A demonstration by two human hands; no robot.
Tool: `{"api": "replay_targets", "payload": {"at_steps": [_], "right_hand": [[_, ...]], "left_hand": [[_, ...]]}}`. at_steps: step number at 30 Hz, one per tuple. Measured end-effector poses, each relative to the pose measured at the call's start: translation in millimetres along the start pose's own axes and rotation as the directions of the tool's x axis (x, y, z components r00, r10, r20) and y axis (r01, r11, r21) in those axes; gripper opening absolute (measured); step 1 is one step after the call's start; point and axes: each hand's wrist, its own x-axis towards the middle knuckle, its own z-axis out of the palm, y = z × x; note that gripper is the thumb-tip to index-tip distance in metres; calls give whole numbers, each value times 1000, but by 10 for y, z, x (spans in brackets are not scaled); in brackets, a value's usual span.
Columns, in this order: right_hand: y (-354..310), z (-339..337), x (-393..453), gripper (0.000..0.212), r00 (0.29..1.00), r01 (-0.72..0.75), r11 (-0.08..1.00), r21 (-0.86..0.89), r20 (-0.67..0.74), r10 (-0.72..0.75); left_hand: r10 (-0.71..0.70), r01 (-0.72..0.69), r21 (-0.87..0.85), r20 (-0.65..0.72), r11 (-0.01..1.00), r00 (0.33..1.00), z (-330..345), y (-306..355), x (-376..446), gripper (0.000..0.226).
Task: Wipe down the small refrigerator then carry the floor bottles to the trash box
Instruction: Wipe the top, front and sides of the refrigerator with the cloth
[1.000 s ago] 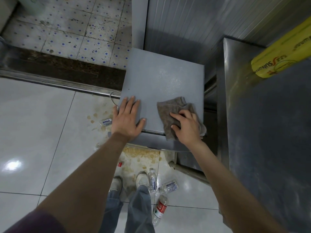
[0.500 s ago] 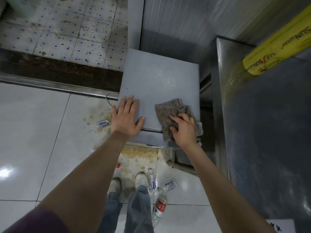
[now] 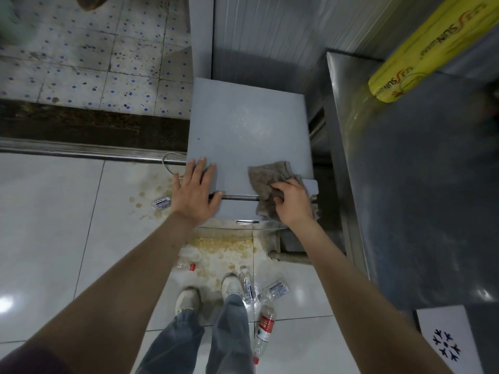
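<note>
The small grey refrigerator (image 3: 248, 125) stands below me, seen from above. My left hand (image 3: 195, 194) lies flat on its front left corner, fingers spread. My right hand (image 3: 293, 205) grips a brown-grey cloth (image 3: 266, 176) at the front right edge of the top, with part of the cloth hanging over the front. Several plastic bottles lie on the floor: a red-labelled one (image 3: 264, 329) by my right shoe, clear ones (image 3: 248, 287) (image 3: 275, 289) beside it, one with a red cap (image 3: 187, 265) and a crushed one (image 3: 161, 204) at the left.
A steel counter (image 3: 421, 211) runs along the right, with a yellow roll of wrap (image 3: 432, 52) on it. A pipe (image 3: 291, 257) lies at the fridge's foot. Yellowish stains (image 3: 224, 245) spread over the white floor tiles. A dark threshold (image 3: 89, 125) crosses the left.
My right hand has drawn the cloth toward me, from the top surface to the front edge and partly over it. My left hand has stayed in place.
</note>
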Motion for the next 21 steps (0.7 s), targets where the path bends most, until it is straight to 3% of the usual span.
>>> {"api": "replay_targets", "payload": {"at_steps": [5,11,21], "right_hand": [[29,-16,-128,35,1000,-28,1000,10,-8,28],[85,-44,-45,34,999,24,996,-91,-18,-26],[194,-92,274,31,992,78,994,-81,-89,-85]], "left_hand": [[12,-13,44,29,999,1000,-24,0,-92,70],[27,-27,66,-1,997,1000,-23,95,-76,68],[22,-22,86,0,996,1000,80,169,126,72]]}}
